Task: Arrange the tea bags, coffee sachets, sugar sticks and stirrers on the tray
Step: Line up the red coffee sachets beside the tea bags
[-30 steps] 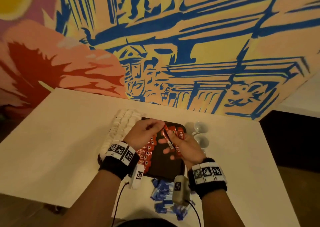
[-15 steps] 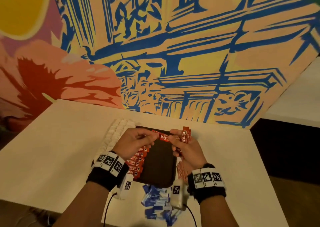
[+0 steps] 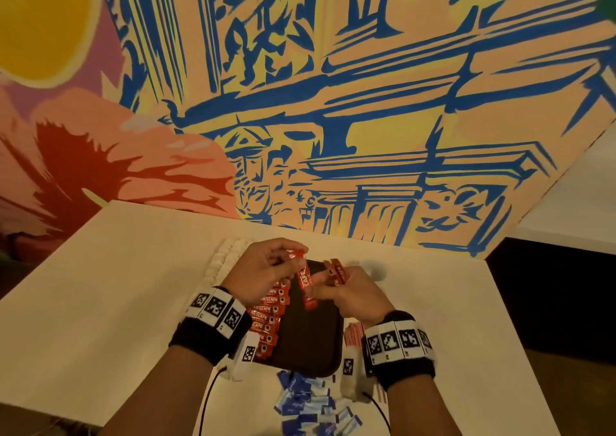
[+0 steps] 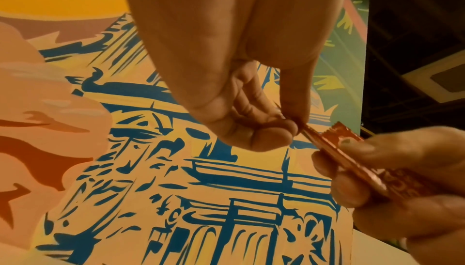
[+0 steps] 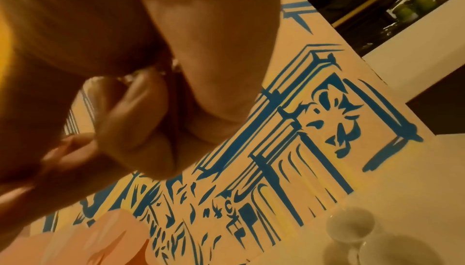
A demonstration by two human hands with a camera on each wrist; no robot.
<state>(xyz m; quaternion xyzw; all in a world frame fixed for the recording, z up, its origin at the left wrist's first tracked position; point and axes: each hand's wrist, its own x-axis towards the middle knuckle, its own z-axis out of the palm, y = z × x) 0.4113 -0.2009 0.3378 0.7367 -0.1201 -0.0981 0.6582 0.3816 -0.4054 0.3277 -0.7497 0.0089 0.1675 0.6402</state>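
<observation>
A black tray [image 3: 310,342] lies on the white table, with a row of red coffee sachets [image 3: 266,315] along its left side. My left hand [image 3: 296,257] pinches the top end of one red coffee sachet [image 3: 305,285], which hangs down over the tray. In the left wrist view the same left hand [image 4: 298,128] pinches that sachet's end. My right hand [image 3: 328,285] grips a small bundle of red sachets [image 3: 335,269] and touches the hanging sachet's lower part. The bundle [image 4: 352,160] shows between the right hand's fingers.
A white row of packets [image 3: 226,259] lies left of the tray. Blue sachets [image 3: 306,405] are heaped near the table's front edge. Striped stirrers [image 3: 353,332] lie right of the tray. Two white cups [image 5: 349,227] stand behind my right hand. A painted wall rises behind.
The single sachet was stretched level between both hands; now it hangs from my left hand's pinch. Both hands sit slightly higher over the tray.
</observation>
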